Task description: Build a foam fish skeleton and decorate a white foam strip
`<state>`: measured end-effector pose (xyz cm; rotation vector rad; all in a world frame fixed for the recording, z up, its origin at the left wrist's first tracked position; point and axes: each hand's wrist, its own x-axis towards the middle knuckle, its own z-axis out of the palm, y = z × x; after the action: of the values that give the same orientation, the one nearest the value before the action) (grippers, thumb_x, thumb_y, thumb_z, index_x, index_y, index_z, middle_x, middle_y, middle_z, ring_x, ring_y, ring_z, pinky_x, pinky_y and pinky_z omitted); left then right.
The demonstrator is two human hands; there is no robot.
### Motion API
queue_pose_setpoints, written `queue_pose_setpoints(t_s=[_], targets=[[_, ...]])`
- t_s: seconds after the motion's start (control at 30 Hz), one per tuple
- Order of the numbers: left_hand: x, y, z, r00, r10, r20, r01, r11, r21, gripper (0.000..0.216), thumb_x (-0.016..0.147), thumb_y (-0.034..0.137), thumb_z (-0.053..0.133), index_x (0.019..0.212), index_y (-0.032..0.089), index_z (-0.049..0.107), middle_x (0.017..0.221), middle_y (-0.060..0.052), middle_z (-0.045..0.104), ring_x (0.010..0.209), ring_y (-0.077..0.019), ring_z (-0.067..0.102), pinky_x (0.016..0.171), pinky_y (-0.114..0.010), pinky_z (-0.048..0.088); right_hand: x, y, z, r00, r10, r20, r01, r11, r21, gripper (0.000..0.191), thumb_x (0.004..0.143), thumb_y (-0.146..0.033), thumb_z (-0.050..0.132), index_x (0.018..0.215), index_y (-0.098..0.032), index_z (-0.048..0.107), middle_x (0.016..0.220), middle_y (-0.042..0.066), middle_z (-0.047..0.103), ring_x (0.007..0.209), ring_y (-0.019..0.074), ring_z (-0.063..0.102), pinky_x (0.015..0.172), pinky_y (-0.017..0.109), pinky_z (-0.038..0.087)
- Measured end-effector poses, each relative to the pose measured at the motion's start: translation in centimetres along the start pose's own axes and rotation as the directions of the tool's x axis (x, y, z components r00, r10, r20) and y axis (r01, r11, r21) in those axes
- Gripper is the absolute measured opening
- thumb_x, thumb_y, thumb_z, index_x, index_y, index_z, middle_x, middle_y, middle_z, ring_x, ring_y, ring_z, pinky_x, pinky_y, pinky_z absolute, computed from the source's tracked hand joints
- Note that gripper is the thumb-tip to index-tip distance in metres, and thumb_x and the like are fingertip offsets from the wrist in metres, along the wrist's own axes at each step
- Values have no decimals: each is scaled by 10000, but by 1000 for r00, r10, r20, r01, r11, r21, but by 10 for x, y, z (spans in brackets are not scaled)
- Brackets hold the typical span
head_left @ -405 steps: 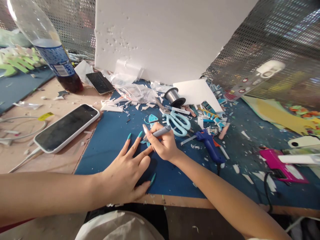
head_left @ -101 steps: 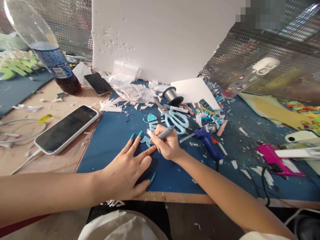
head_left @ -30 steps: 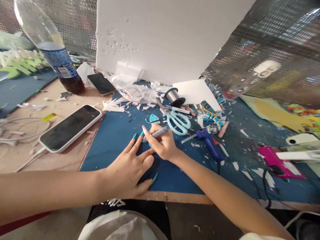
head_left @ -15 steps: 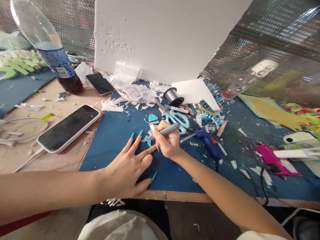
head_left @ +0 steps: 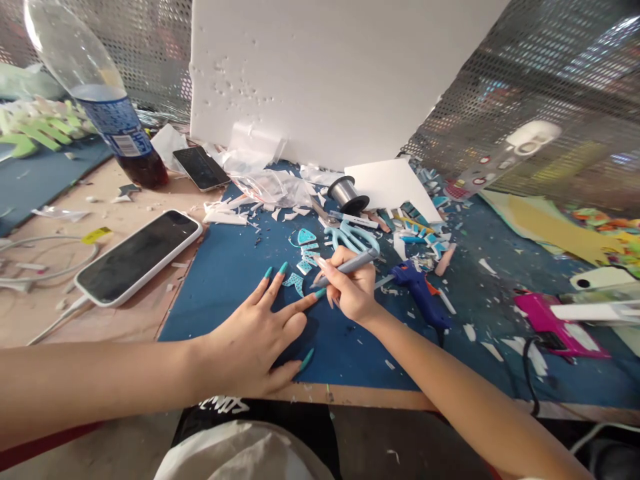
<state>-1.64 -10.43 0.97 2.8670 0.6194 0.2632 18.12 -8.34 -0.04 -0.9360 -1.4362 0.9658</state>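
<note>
My left hand (head_left: 260, 333) lies flat and spread on the blue cutting mat (head_left: 225, 280), its teal-nailed fingertips beside small light-blue cut pieces (head_left: 296, 281). My right hand (head_left: 350, 287) grips a grey craft knife (head_left: 350, 265) like a pencil, with the tip pointing down at the mat just right of those pieces. More light-blue shapes (head_left: 306, 238) lie just beyond the fingers.
Light-blue scissors (head_left: 353, 235), a blue glue gun (head_left: 423, 293), a wire spool (head_left: 347, 193) and scraps lie behind my right hand. A phone (head_left: 137, 255) on a cable sits left, a second phone (head_left: 201, 167) and bottle (head_left: 113, 113) farther back. White foam board (head_left: 325, 73) stands behind; a pink tool (head_left: 555, 323) lies right.
My right hand has shifted right and slightly toward me with the knife, uncovering the light-blue pieces it was over. My left hand stays flat in the same spot.
</note>
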Motion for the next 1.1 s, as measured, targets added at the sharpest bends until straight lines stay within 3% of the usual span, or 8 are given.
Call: queue_pose_setpoints(t_s=[0.2,0.47,0.77,0.93,1.1], targets=[[1,-2,-1,1000,22,-15,-22,1000,6,344,858,452,497,983,140,572,1467,-66,400,1320,-510,289,1000,-661,348,-1,-2,1,997,22,75,-21,1000,-11,357,884,-316,557,582,-195,408,448,-84,380,284,36,343,328,210,265],[1,-1,-2,1000,27,-3,-27,999,23,364,851,471,497,950,127,566,1445,-97,428,1295,-505,340,1015,-637,352,-1,-3,2,977,-110,185,136,982,-133,336,898,-291,515,588,-200,423,498,-59,389,449,85,417,519,268,417],[2,-1,-1,1000,24,-2,-24,1000,-6,346,848,447,504,961,127,574,1449,-114,419,1298,-509,335,1024,-646,326,-1,-2,1,968,-79,239,134,966,-221,317,900,-296,498,605,-196,436,540,-45,411,445,78,368,470,254,347],[2,-1,-2,1000,20,3,-20,1000,-17,338,849,442,508,962,131,573,1446,-110,424,1298,-500,342,1039,-643,311,-2,-1,1,966,-119,229,167,965,-200,302,896,-264,507,609,-196,440,535,-50,400,442,76,376,479,254,359],[1,0,-3,1000,7,12,-6,999,-37,332,856,437,507,977,132,563,1458,-112,406,1327,-491,298,1036,-655,307,-1,1,8,981,-181,66,188,975,-121,315,894,-265,524,603,-199,421,567,-38,447,445,77,428,486,253,390]])
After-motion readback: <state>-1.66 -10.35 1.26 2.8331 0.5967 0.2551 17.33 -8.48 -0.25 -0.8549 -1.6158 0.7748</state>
